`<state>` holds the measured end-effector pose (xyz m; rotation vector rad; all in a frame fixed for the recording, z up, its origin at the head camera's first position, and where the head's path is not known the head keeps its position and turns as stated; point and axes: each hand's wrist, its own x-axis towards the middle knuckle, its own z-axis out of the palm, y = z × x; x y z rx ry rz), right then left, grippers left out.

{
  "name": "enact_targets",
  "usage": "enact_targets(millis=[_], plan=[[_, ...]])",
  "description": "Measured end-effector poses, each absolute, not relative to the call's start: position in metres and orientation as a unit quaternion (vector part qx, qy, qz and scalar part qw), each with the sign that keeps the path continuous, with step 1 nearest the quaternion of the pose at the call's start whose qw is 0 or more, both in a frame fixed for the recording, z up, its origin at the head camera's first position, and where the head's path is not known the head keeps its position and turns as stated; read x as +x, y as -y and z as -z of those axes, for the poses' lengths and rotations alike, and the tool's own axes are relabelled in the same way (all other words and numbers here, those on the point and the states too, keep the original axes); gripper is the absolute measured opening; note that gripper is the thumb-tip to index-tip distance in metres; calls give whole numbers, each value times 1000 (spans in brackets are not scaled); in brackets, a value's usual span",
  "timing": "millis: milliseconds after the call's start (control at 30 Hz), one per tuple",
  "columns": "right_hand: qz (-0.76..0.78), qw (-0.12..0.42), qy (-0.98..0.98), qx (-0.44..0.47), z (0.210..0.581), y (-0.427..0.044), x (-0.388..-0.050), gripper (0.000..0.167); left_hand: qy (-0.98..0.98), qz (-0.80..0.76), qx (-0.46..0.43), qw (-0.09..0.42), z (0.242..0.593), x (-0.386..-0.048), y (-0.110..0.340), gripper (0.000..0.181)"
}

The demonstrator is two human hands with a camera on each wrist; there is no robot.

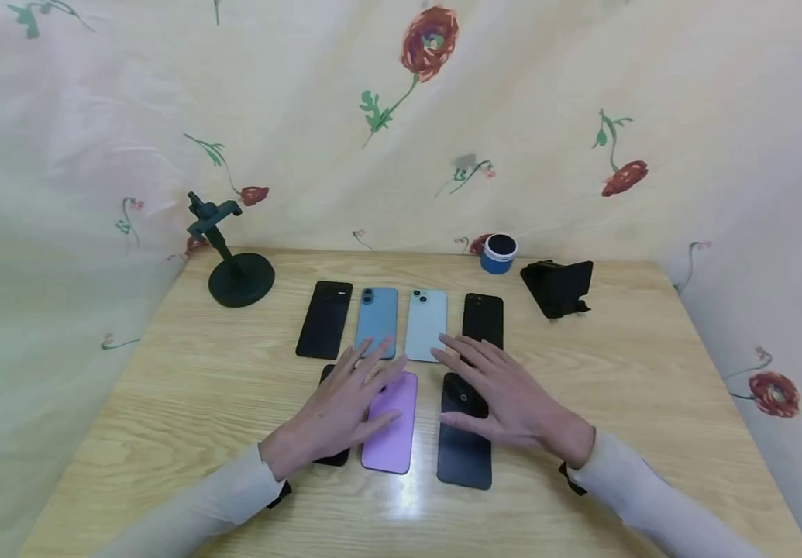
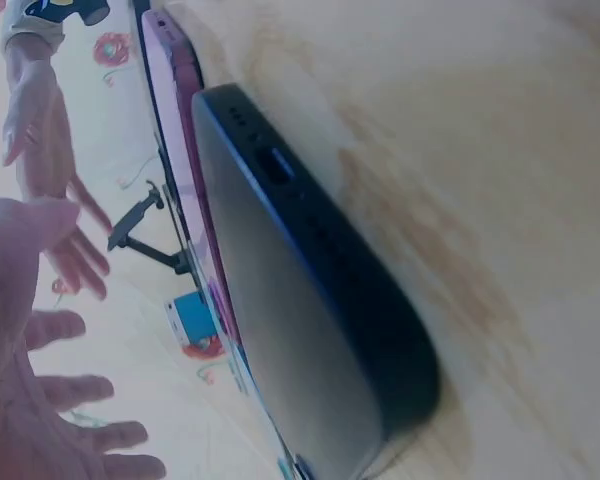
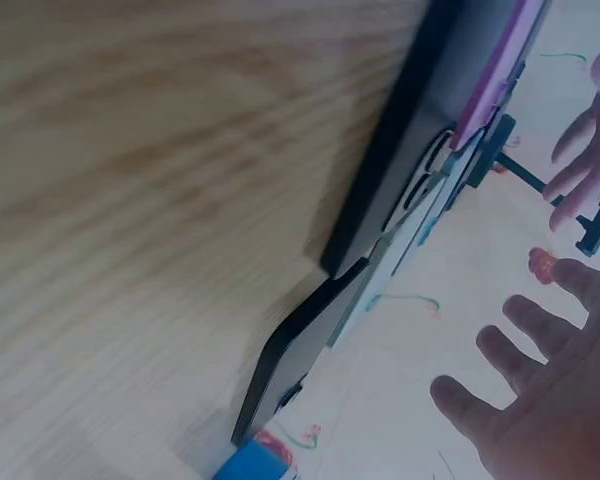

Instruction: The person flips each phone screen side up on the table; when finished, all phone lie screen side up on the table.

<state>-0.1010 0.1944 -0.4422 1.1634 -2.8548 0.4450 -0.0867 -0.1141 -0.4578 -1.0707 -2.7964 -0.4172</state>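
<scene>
No legible text, no readable labels, brands or numbers

The head view looked forward and down from above the bench's (image 1: 617,372) near edge; both wrist views, turned sideways, faced the far edge from low and close, sharing the purple phone (image 1: 392,448).

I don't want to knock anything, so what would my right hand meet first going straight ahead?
Likely the pale blue phone, by the head view; your right hand seems raised, so it may pass above.
</scene>
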Motion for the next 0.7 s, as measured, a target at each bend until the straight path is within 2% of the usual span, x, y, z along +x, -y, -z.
enact_targets(millis=[233, 467, 700], plan=[[-198, -37, 904, 376, 437, -181, -123, 81, 942, 173, -274, 85, 457, -94, 126, 67], [-238, -96, 901, 350, 429, -165, -145, 82, 956, 226, -173, 76, 454, -98, 143, 62], [-292, -122, 882, 349, 426, -143, -173, 79, 962, 247, -91, 75, 455, -108, 157, 60]])
